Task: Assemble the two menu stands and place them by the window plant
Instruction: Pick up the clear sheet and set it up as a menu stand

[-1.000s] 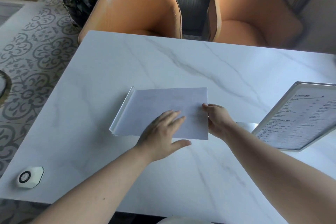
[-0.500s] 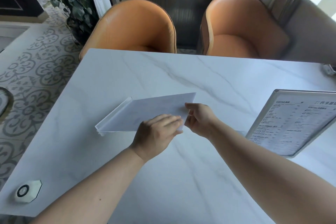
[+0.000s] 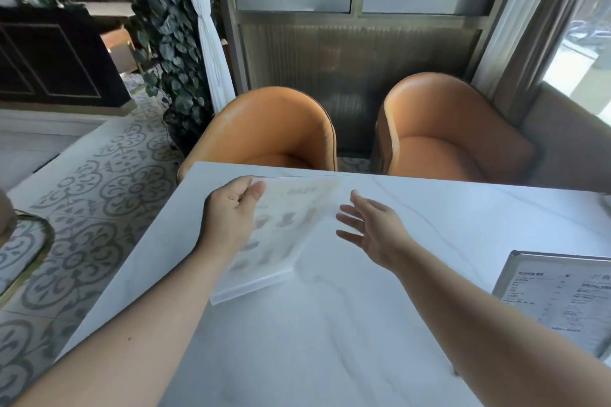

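A clear acrylic menu stand (image 3: 281,235) with a blurred printed sheet inside is lifted and tilted above the white marble table (image 3: 363,324). My left hand (image 3: 231,218) grips its upper left edge, thumb on the front face. My right hand (image 3: 370,228) hovers just right of the stand, fingers spread, holding nothing. A second menu stand (image 3: 562,301) with a grey frame and a text menu stands at the table's right edge. A leafy plant (image 3: 165,43) hangs beyond the table's far left corner, next to a white curtain.
Two orange chairs (image 3: 274,129) (image 3: 446,129) are tucked against the table's far edge. A window (image 3: 588,43) is at the far right. Patterned tile floor (image 3: 92,192) lies to the left, with a gold-rimmed object (image 3: 29,254) at the left edge.
The stand has been lifted off the table and turned so its printed face shows. My left hand shifted to its top edge, my right hand let go, and the view tilted up.
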